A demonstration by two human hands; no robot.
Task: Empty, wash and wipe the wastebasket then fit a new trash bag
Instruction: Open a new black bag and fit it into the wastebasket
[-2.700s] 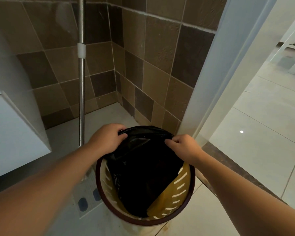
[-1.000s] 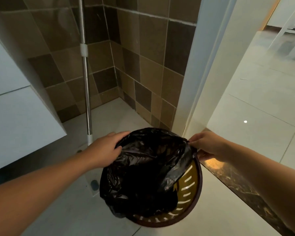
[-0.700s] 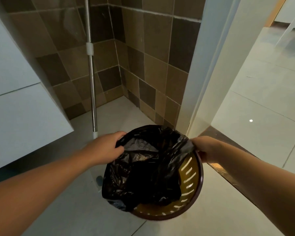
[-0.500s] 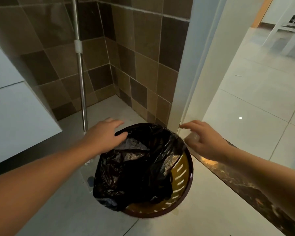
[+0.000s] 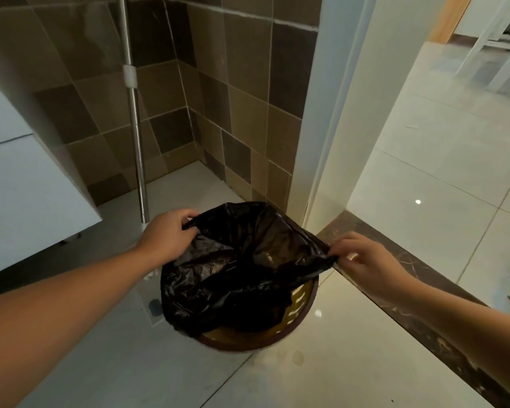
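Note:
A round wastebasket [image 5: 292, 331] with a dark brown rim and slotted yellow walls stands on the floor tiles below me. A black trash bag [image 5: 242, 269] lies in it, its mouth stretched wide above the rim and draped over the basket's left side. My left hand [image 5: 168, 237] pinches the bag's far-left edge. My right hand [image 5: 365, 257] pinches the bag's right edge, pulled out past the rim toward the door sill. The basket's bottom is hidden by the bag.
A metal mop pole [image 5: 134, 113] stands just behind the basket against the brown tiled wall [image 5: 236, 83]. A white cabinet [image 5: 27, 184] juts out at the left. A white door frame [image 5: 330, 113] and dark stone sill [image 5: 424, 290] lie to the right, pale floor beyond.
Half a second ago both hands had let go and hovered open over the bag. Now each pinches an edge again, and the bag's mouth is stretched wider to the right.

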